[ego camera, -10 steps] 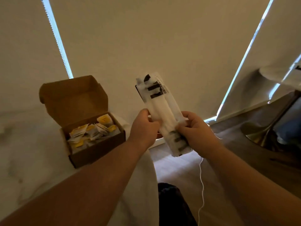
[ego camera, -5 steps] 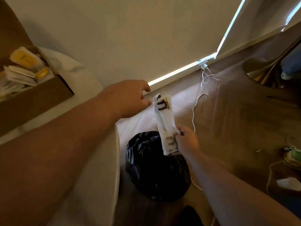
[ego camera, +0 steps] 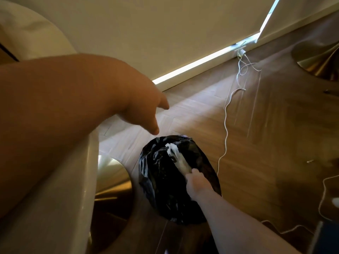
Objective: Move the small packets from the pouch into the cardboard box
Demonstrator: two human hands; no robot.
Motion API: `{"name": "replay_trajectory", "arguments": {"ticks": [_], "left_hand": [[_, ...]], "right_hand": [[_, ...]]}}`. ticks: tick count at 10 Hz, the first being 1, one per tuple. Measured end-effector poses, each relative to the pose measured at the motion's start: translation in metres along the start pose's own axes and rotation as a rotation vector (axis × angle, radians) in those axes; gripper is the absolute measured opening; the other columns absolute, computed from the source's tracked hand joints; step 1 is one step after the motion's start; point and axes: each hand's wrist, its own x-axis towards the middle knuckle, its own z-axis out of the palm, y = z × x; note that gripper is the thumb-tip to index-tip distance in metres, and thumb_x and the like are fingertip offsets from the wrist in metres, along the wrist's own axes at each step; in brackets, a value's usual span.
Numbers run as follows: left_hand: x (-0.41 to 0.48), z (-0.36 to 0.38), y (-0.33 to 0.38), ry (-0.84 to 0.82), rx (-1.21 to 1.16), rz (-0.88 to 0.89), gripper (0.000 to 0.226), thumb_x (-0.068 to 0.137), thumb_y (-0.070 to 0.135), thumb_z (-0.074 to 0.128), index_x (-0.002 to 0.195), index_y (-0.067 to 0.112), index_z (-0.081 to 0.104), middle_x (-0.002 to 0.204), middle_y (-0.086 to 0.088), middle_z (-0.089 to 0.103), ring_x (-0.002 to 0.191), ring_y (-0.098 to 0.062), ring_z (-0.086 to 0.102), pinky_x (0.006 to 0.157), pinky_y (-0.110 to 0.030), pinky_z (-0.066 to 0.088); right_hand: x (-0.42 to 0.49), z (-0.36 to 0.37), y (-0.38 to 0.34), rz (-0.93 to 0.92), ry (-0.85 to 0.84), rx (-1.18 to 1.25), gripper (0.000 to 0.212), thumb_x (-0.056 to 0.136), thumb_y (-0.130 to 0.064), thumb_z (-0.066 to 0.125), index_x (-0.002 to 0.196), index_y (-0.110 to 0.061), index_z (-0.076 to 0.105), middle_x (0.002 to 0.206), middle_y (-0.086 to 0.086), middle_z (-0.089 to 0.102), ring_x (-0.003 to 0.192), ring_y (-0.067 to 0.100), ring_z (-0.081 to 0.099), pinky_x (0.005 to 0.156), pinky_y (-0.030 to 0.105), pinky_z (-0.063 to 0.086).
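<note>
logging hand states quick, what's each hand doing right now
Left hand: open, holding nothing.
Right hand: holding the pouch over the black bag.

Black bin bag (ego camera: 165,189) on wood floor (ego camera: 266,134), beside gold pedestal base (ego camera: 111,180) under white tabletop (ego camera: 73,180). White cable (ego camera: 225,125) trails along floor from wall. Second gold base (ego camera: 317,59) top right. Light strip (ego camera: 192,68) under blind (ego camera: 146,33).

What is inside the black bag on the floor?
The white pouch, gripped by the right hand, lies in its mouth. Folds of the black bag hide anything deeper.
</note>
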Motion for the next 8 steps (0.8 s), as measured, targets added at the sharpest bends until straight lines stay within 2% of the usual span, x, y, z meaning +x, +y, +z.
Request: {"name": "replay_trajectory", "arguments": {"ticks": [1,2,3,4,5,6,7,8], "left_hand": [[-0.001,0.001,-0.001,-0.014,0.031,-0.012,0.076,0.086,0.062,0.053,0.15,0.043,0.016,0.15,0.006,0.039,0.131,-0.019,0.043,0.104,-0.034,0.035],[0.002,0.0,-0.001,-0.011,-0.008,0.026,0.073,0.087,0.06,0.054,0.148,0.047,0.017,0.15,0.01,0.039,0.129,-0.016,0.044,0.104,-0.032,0.034],[0.002,-0.003,-0.002,0.01,-0.039,0.048,0.072,0.086,0.06,0.054,0.147,0.05,0.017,0.149,0.013,0.039,0.126,-0.013,0.046,0.102,-0.031,0.034],[0.004,-0.003,-0.003,0.009,-0.03,0.049,0.071,0.086,0.06,0.054,0.146,0.051,0.018,0.149,0.013,0.04,0.124,-0.013,0.047,0.101,-0.031,0.034],[0.001,-0.004,-0.004,0.015,-0.036,0.038,0.071,0.086,0.061,0.054,0.147,0.05,0.019,0.149,0.013,0.039,0.127,-0.015,0.045,0.104,-0.033,0.034],[-0.002,-0.005,-0.005,0.039,-0.076,0.031,0.069,0.087,0.059,0.055,0.147,0.048,0.022,0.149,0.011,0.04,0.129,-0.017,0.044,0.107,-0.036,0.035],[-0.004,-0.001,-0.005,0.123,-0.132,0.02,0.065,0.088,0.056,0.056,0.146,0.042,0.03,0.146,0.008,0.044,0.129,-0.019,0.045,0.106,-0.038,0.038],[-0.011,-0.004,-0.005,0.33,-0.24,-0.004,0.052,0.091,0.046,0.054,0.14,0.034,0.043,0.14,0.002,0.049,0.123,-0.023,0.049,0.096,-0.039,0.041]], "right_hand": [[0.01,0.011,-0.004,0.032,-0.066,-0.356,0.046,0.097,-0.032,0.029,0.123,-0.012,0.061,0.128,0.01,0.047,0.12,0.035,0.034,0.103,0.045,0.029],[0.02,0.026,-0.007,0.127,-0.19,-0.575,0.054,0.094,-0.037,0.026,0.126,-0.011,0.062,0.129,0.011,0.053,0.115,0.034,0.034,0.102,0.045,0.027],[0.024,0.026,-0.007,0.165,-0.257,-0.614,0.053,0.094,-0.034,0.028,0.135,-0.016,0.056,0.135,0.013,0.049,0.12,0.038,0.032,0.105,0.047,0.024],[0.022,0.017,-0.012,0.152,-0.212,-0.473,0.059,0.094,-0.043,0.025,0.134,-0.012,0.054,0.134,0.012,0.047,0.123,0.035,0.036,0.108,0.046,0.024],[0.01,0.0,-0.016,0.12,-0.089,-0.12,0.034,0.092,-0.039,0.031,0.103,-0.022,0.059,0.105,0.005,0.054,0.094,0.027,0.05,0.09,0.042,0.036],[-0.013,-0.019,-0.024,0.096,-0.072,0.396,0.014,0.092,-0.031,0.044,0.082,-0.028,0.053,0.083,0.015,0.054,0.066,0.025,0.045,0.063,0.037,0.035],[-0.042,-0.051,-0.041,0.041,0.041,0.581,0.028,0.096,-0.035,0.051,0.116,-0.02,0.064,0.109,0.008,0.065,0.086,0.022,0.056,0.073,0.034,0.042],[-0.072,-0.094,-0.063,0.015,0.238,0.663,0.044,0.097,-0.04,0.054,0.136,-0.021,0.057,0.132,0.006,0.061,0.118,0.022,0.058,0.088,0.031,0.045]]}}
